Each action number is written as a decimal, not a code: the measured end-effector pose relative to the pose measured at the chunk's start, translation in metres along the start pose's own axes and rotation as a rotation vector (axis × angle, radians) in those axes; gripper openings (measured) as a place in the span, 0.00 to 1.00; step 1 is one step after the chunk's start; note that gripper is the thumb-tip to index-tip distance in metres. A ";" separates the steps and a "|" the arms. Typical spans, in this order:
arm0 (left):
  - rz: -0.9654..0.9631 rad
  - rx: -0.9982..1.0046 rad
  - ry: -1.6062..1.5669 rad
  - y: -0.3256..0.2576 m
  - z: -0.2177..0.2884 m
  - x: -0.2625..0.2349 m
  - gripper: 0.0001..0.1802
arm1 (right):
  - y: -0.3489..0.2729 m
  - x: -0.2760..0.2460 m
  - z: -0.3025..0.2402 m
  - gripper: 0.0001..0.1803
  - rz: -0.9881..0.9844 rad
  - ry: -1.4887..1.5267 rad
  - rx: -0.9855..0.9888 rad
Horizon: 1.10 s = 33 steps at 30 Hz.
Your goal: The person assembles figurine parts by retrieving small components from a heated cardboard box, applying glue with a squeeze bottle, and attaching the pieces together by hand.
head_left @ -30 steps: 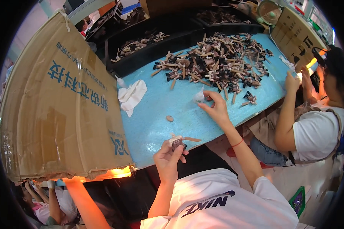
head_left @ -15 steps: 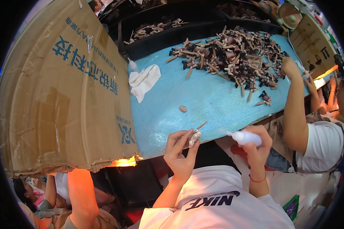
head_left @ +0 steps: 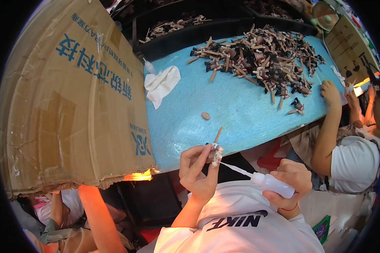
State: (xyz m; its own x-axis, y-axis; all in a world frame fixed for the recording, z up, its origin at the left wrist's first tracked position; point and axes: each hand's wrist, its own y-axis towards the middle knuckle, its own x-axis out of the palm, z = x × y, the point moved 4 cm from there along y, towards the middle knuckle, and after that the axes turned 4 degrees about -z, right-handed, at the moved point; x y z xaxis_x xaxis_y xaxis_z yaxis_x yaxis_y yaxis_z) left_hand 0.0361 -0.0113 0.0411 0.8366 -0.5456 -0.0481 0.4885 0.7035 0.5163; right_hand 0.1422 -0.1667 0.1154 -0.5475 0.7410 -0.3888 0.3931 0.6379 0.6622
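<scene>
Left hand (head_left: 197, 168) — raised in front of the chest, just below the near edge of the blue table (head_left: 240, 114); a small pale piece on a wooden stick (head_left: 215, 149) is pinched between thumb and fingertips, the stick pointing up and away.

Right hand (head_left: 289, 179) — fingers curled and pressed around a small white squeeze bottle (head_left: 272, 184); its long thin nozzle is directed left, the tip brought up against the pinched piece.

Table surface — a large heap of dark and tan stick-mounted pieces (head_left: 261, 59) is spread across the far right part; a single small tan lump (head_left: 205, 115) lies alone near the middle; a crumpled white cloth (head_left: 161, 83) is set at the left edge.

Left side — a big cardboard box (head_left: 71, 97) with blue print is stood against the table.

Right side — another person in a white shirt (head_left: 354, 164) is seated, one hand (head_left: 331, 92) rested on the table edge near the heap.

Behind the table — black trays (head_left: 173, 29) holding more pieces are seen.
</scene>
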 end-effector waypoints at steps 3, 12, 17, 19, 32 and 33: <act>-0.016 0.016 -0.011 0.000 0.001 0.000 0.17 | 0.003 0.003 -0.002 0.19 -0.020 -0.031 -0.027; -0.030 0.025 -0.021 -0.001 0.000 0.001 0.17 | 0.007 0.006 -0.006 0.18 -0.057 -0.109 -0.045; -0.025 0.020 -0.027 -0.001 -0.001 0.001 0.17 | 0.009 0.005 -0.007 0.19 -0.083 -0.090 -0.053; -0.025 0.015 -0.023 -0.001 -0.001 0.001 0.17 | 0.010 0.006 -0.007 0.19 -0.086 -0.087 -0.054; -0.012 -0.011 -0.033 -0.006 -0.004 0.002 0.18 | 0.007 0.008 -0.007 0.16 -0.058 -0.136 -0.051; -0.013 -0.007 -0.024 -0.006 -0.004 0.001 0.18 | 0.006 0.007 -0.007 0.16 -0.061 -0.132 -0.054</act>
State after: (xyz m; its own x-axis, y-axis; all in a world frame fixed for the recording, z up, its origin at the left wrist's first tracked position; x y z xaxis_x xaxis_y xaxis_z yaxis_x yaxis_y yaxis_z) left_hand 0.0352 -0.0146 0.0348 0.8239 -0.5657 -0.0347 0.5013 0.6989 0.5101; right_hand 0.1356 -0.1585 0.1210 -0.4658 0.7248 -0.5076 0.3199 0.6728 0.6671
